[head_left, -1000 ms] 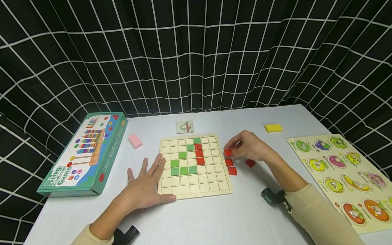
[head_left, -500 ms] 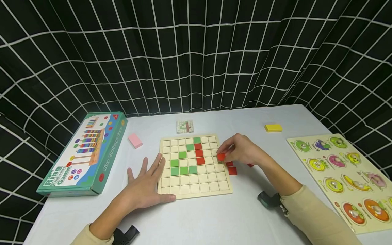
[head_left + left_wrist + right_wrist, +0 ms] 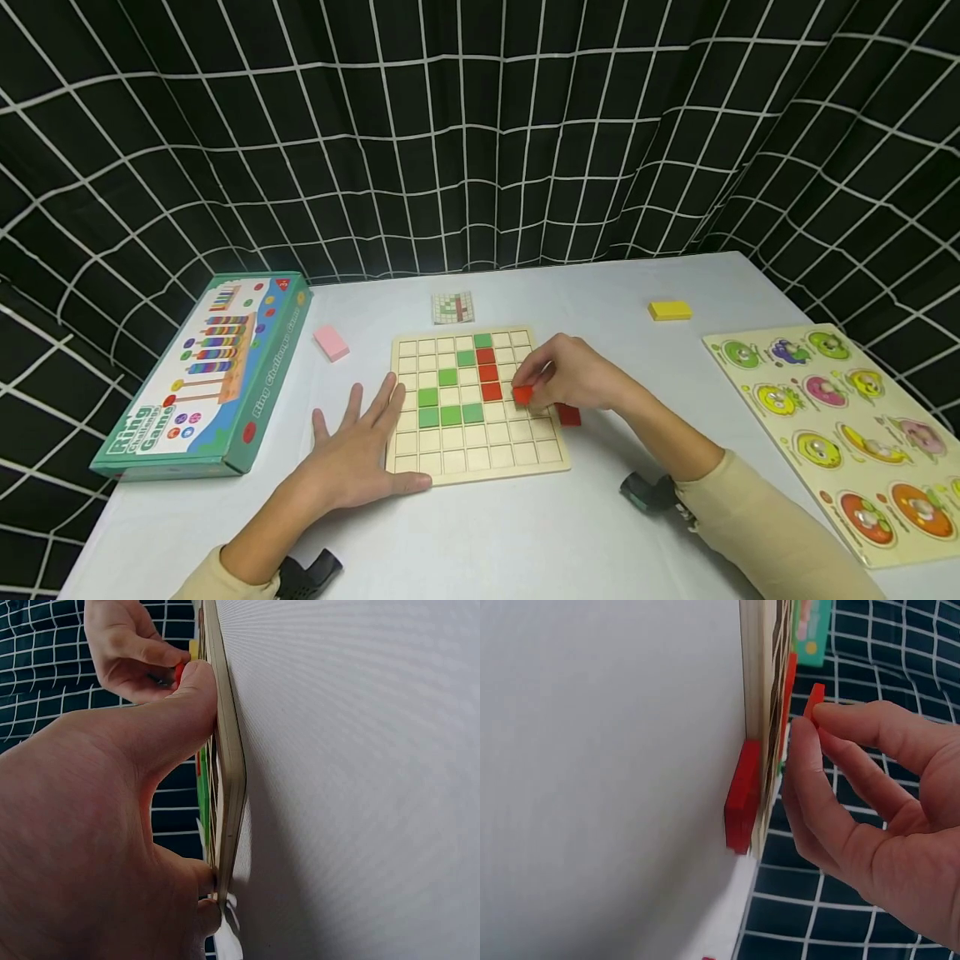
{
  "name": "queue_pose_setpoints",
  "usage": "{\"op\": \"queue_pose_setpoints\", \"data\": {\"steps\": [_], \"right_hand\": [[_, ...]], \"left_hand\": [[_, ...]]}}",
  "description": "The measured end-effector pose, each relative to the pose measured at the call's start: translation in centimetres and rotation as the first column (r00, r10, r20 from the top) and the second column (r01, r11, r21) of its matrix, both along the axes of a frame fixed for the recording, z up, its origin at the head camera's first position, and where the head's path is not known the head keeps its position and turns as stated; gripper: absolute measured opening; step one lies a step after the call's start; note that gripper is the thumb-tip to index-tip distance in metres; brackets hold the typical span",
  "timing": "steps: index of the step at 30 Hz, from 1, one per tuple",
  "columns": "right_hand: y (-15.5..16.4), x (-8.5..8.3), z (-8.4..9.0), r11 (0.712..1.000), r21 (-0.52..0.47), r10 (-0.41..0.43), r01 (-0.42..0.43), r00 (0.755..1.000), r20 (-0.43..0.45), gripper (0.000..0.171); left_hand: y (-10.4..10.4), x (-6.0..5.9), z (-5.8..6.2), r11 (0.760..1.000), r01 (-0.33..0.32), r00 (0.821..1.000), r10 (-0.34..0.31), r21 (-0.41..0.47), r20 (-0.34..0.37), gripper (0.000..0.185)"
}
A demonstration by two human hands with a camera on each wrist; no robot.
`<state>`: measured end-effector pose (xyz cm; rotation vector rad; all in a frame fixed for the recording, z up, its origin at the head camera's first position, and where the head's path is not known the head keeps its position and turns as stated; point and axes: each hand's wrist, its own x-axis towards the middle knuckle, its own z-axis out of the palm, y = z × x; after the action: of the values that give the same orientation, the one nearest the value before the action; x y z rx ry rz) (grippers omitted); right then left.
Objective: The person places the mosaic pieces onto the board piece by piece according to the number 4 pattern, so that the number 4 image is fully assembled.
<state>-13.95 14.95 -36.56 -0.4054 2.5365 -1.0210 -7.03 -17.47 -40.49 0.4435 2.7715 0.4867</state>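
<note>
A square wooden grid board (image 3: 457, 457) lies on the white table, with several green tiles (image 3: 450, 415) and a column of red tiles (image 3: 489, 372) set in its cells. My left hand (image 3: 352, 462) rests spread at the board's left side, thumb on the near edge. Over the right part of the board, my right hand (image 3: 573, 375) pinches a red tile (image 3: 815, 699) between thumb and fingertips; the right wrist view shows it held above the surface. Loose red tiles (image 3: 569, 414) lie by the board's right edge, partly hidden by this hand.
Behind the board lies a small pattern card (image 3: 453, 308). A pink block (image 3: 331, 342) and a green-edged game box (image 3: 217, 375) are on the left. On the right are a yellow block (image 3: 670, 311) and a fruit puzzle board (image 3: 832, 442).
My right hand has picked up a red tile from beside the board and carried it left over the grid. The left hand has stayed in place.
</note>
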Motion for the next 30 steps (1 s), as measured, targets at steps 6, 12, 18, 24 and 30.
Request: {"op": "queue_pose_setpoints", "data": {"steps": [6, 12, 18, 24, 30], "right_hand": [[-0.8, 0.1, -0.1, 0.999, -0.001, 0.051, -0.051, 0.999, -0.010, 0.029], [-1.7, 0.3, -0.3, 0.996, -0.011, 0.094, -0.094, 0.996, -0.003, 0.027], [-2.6, 0.5, -0.3, 0.993, -0.013, 0.116, -0.116, 0.993, -0.004, 0.027], [-3.5, 0.6, -0.3, 0.993, 0.024, 0.116, -0.116, 0.993, -0.026, 0.026], [-4.1, 0.5, -0.2, 0.994, 0.048, 0.097, -0.095, 0.995, -0.036, 0.024]], "left_hand": [[0.0, -0.1, -0.1, 1.000, -0.002, 1.000, 0.002, -0.006, 0.000, 0.127], [0.0, 0.0, 0.1, 1.000, -0.001, 1.000, 0.001, 0.000, 0.004, 0.128], [0.0, 0.1, 0.2, 1.000, -0.001, 1.000, 0.001, -0.006, -0.001, 0.129], [0.0, 0.2, 0.3, 1.000, 0.000, 1.000, 0.000, -0.008, 0.000, 0.128], [0.1, 0.1, 0.4, 1.000, 0.001, 1.000, -0.001, -0.006, -0.001, 0.128]]}}
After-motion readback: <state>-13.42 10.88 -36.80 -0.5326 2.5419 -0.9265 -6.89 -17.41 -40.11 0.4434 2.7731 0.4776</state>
